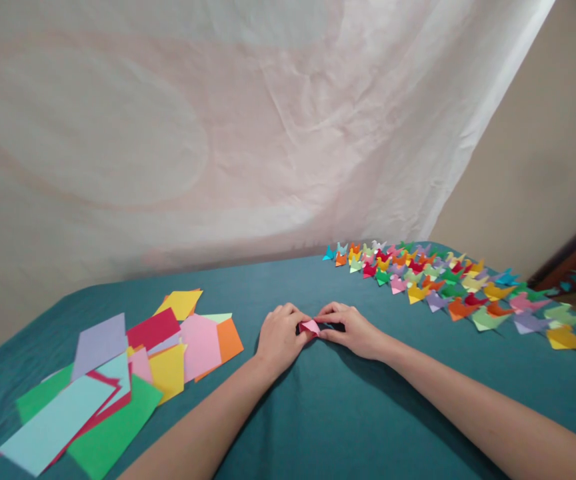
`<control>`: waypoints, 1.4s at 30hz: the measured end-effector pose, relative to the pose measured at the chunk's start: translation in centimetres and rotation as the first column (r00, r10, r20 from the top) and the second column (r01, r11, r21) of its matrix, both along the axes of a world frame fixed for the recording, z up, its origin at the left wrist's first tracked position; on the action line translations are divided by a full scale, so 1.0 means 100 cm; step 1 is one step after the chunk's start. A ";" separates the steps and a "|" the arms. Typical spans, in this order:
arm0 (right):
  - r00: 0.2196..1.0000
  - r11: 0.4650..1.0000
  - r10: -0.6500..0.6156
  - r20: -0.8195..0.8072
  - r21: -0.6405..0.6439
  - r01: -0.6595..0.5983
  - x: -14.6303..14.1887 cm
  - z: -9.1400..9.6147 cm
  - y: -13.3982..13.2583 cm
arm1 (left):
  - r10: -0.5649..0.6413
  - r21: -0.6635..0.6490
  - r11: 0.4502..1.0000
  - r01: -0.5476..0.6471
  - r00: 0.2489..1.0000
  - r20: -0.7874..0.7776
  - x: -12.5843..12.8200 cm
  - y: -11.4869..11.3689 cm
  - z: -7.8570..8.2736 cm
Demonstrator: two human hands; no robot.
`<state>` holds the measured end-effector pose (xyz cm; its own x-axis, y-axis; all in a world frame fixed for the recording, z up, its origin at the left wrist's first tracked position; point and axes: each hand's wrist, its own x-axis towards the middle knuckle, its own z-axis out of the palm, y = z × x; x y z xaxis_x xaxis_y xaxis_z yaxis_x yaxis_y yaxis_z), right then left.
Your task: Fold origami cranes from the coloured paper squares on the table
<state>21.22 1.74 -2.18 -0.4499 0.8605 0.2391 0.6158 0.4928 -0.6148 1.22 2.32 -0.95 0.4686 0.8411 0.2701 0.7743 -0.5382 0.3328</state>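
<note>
A small folded piece of pink paper [310, 327] is pinched between my two hands, low over the middle of the cloth. My left hand [282, 337] grips its left side, fingers curled and thumb in front. On its right side, the thumb and fingertips of my right hand [352, 329] close on the paper. The exact folds are partly hidden by my fingers.
Loose sheets of coloured paper [202, 347] lie overlapping on the left of the teal tablecloth [288, 427]. Rows of folded paper birds [461, 309] stand at the right. Behind the table hangs a pale curtain [248, 133].
</note>
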 end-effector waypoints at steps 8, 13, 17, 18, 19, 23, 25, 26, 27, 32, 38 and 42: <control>0.998 0.999 0.053 0.035 0.004 -0.053 0.001 0.010 -0.003 | 0.015 0.020 1.000 -0.014 1.000 -0.024 0.001 0.001 -0.002; 0.996 0.997 0.076 0.045 0.002 -0.077 0.001 0.014 -0.004 | 0.021 0.041 0.999 -0.019 0.999 -0.048 0.002 0.000 -0.003; 0.995 0.997 0.081 0.050 0.006 -0.082 0.001 0.014 -0.004 | 0.030 0.043 0.999 -0.028 0.998 -0.056 0.003 -0.001 -0.001; 0.995 0.997 0.081 0.050 0.008 -0.081 0.001 0.014 -0.004 | 0.031 0.043 0.999 -0.029 0.998 -0.055 0.003 -0.001 -0.001; 0.996 0.997 0.079 0.050 0.010 -0.080 0.001 0.013 -0.004 | 0.030 0.043 0.999 -0.028 0.998 -0.053 0.003 -0.001 -0.001; 0.997 0.997 0.069 0.039 0.017 -0.069 0.001 0.011 -0.004 | 0.029 0.045 0.999 -0.028 0.999 -0.030 0.003 -0.001 -0.002; 0.997 0.998 0.067 0.035 0.017 -0.068 0.001 0.009 -0.004 | 0.035 0.042 0.999 -0.035 0.999 -0.011 0.003 -0.001 -0.002; 0.997 0.998 0.064 0.034 0.019 -0.065 0.001 0.008 -0.004 | 0.038 0.040 0.999 -0.038 0.999 0.000 0.003 -0.001 -0.003; 0.998 0.998 0.060 0.034 0.022 -0.060 0.001 0.007 -0.003 | 0.039 0.037 0.999 -0.040 0.999 0.011 0.003 0.000 -0.003; 0.999 0.999 0.020 0.038 0.035 -0.022 0.000 0.002 -0.003 | 0.042 0.009 0.999 -0.042 0.997 0.060 0.002 0.002 -0.004; 0.999 0.999 0.003 0.040 0.050 -0.005 0.000 -0.002 -0.001 | 0.027 -0.037 0.999 -0.024 0.995 0.096 0.001 0.005 -0.004; 0.999 0.999 -0.013 0.030 0.053 0.011 -0.002 -0.005 0.001 | 0.028 -0.043 0.999 -0.024 0.994 0.107 0.000 0.007 -0.006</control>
<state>21.06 1.86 -2.73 -0.4474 0.8523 0.2708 0.6398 0.5166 -0.5690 1.26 2.98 -1.53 0.4165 0.8643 0.2819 0.7465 -0.5021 0.4366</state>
